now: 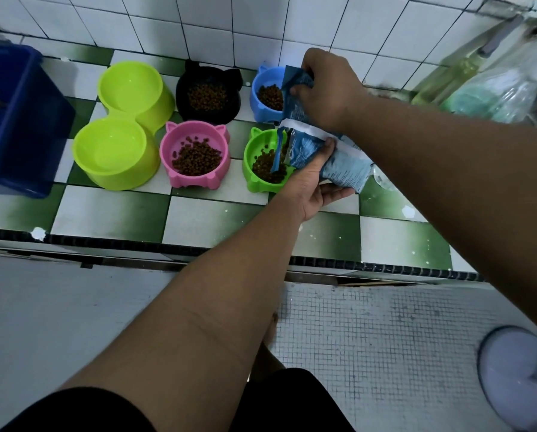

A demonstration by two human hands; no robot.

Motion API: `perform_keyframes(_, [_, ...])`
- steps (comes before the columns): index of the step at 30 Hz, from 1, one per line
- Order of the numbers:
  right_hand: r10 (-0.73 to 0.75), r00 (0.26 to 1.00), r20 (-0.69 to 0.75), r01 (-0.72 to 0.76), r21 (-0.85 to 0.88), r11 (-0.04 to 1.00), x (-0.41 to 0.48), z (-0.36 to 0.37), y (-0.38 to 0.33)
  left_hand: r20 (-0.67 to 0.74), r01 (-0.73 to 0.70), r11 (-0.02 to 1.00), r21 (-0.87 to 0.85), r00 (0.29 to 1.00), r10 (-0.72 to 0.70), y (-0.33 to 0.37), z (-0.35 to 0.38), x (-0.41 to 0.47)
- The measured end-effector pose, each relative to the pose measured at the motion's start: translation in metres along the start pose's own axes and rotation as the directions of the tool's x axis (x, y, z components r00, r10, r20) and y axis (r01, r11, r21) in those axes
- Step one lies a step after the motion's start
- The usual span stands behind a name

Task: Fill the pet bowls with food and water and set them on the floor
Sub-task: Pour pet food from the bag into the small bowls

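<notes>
Head view: I look down at a green-and-white tiled counter [198, 213], with both my forearms reaching in.
Writing: the food bag [338, 169] is blue with a white band across it. Its print is too blurred for me to read, and I see no brand or label on anything else.
Left hand [315, 185]: it grips the bag from underneath, palm up, thumb pressed on the white band, just right of the green bowl [251, 179].
Right hand [326, 88]: it pinches the bag's upper flap, above and behind the green bowl.
Food bag: it is held between my two hands and tilted, its open mouth over the right side of the green bowl. A thin blue strip hangs from it down into the bowl.
Green bowl: it has cat ears and stands on the counter with brown kibble [265, 166] inside.
Pink bowl [195, 180]: it stands just left of the green bowl, with kibble in it.
Blue bowl [256, 88]: it stands behind the green bowl, with kibble in it, partly hidden by the bag.
Black bowl [183, 88]: it stands behind and left of the green bowl, with kibble in it.
Lime double bowl [127, 177]: it stands left of the green bowl, beyond the pink one. I cannot tell if it holds water.
Blue crate [14, 120]: it stands far left of the green bowl, at the counter's end.
Clear bottles [494, 85]: they stand well to the right of the green bowl, by the wall.
</notes>
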State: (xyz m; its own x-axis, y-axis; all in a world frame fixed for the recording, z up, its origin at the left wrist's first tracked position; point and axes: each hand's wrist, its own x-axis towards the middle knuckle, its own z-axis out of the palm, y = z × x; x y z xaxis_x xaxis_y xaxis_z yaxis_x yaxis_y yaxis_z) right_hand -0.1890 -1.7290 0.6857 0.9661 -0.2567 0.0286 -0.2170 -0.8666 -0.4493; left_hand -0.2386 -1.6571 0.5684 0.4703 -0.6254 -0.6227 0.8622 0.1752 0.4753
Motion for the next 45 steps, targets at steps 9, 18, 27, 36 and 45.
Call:
perform_keyframes(9, [0.025, 0.999, -0.024, -0.025, -0.006, 1.0, -0.004, -0.008, 0.01, 0.026, 0.023, 0.998, 0.053, 0.999, -0.024, 0.0, 0.005, 0.0])
perform_keyframes(18, [-0.018, 0.989, -0.147, 0.044, 0.18, 0.983, -0.038, -0.016, 0.028, -0.049, -0.01, 0.978, 0.207, 0.999, 0.021, 0.002, 0.007, -0.008])
perform_keyframes(27, [0.095, 0.961, -0.26, -0.002, 0.337, 0.942, -0.074, -0.029, 0.052, -0.113, -0.047, 0.908, 0.415, 0.988, 0.103, 0.007, 0.007, -0.024])
perform_keyframes(36, [0.256, 0.874, -0.413, 0.003, 0.532, 0.847, -0.097, -0.02, 0.064, -0.039, -0.187, 0.817, 0.545, 0.968, 0.247, 0.032, 0.004, -0.044])
perform_keyframes(45, [0.319, 0.833, -0.453, 0.061, 0.647, 0.76, -0.09, -0.018, 0.046, -0.047, -0.334, 0.607, 0.721, 0.851, 0.523, 0.064, -0.001, -0.065])
